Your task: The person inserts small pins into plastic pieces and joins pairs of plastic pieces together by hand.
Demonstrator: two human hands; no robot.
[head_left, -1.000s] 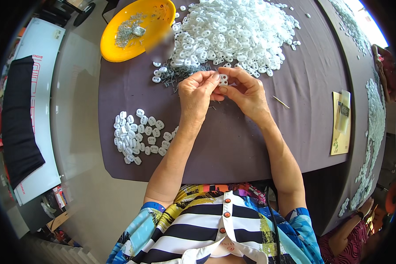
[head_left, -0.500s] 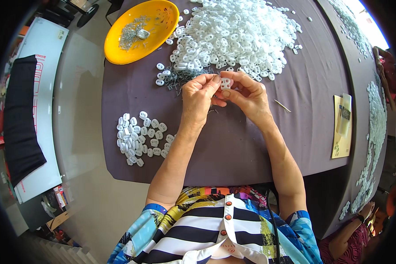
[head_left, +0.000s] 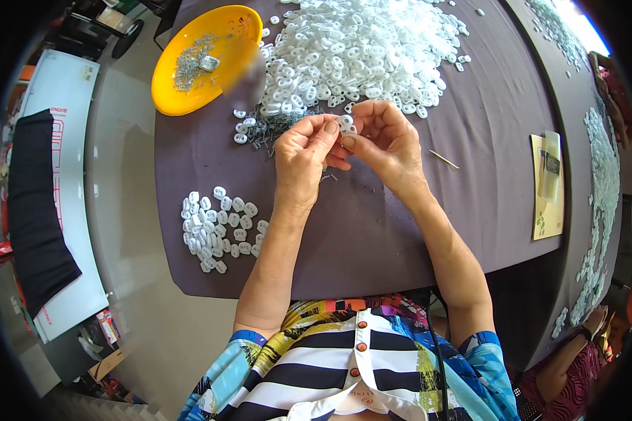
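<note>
My left hand (head_left: 303, 158) and my right hand (head_left: 393, 151) meet over the table just in front of a big heap of white pieces. Pinched between both thumbs and forefingers is a small white plastic piece with holes (head_left: 347, 125); fingertips hide part of it. Behind the hands, the heap of white two-hole oval pieces (head_left: 361, 52) spreads over the far table. Small dark metal bits, perhaps springs (head_left: 277, 126), lie at its near edge, beside my left hand. Left of my left forearm sits a separate group of white oval pieces with dark markings (head_left: 207, 228).
A yellow plate (head_left: 163, 91) with small silvery metal parts stands far left, a blurred patch over its edge. A thin pale stick (head_left: 444, 159) lies right of my right hand. Further right are a tan card (head_left: 546, 217) and another table with white pieces (head_left: 597, 175). A co-worker's arm (head_left: 558, 372) shows lower right.
The held piece has tilted between my fingers. Both hands have shifted slightly left in the picture, and the table's contents have shifted with the view.
</note>
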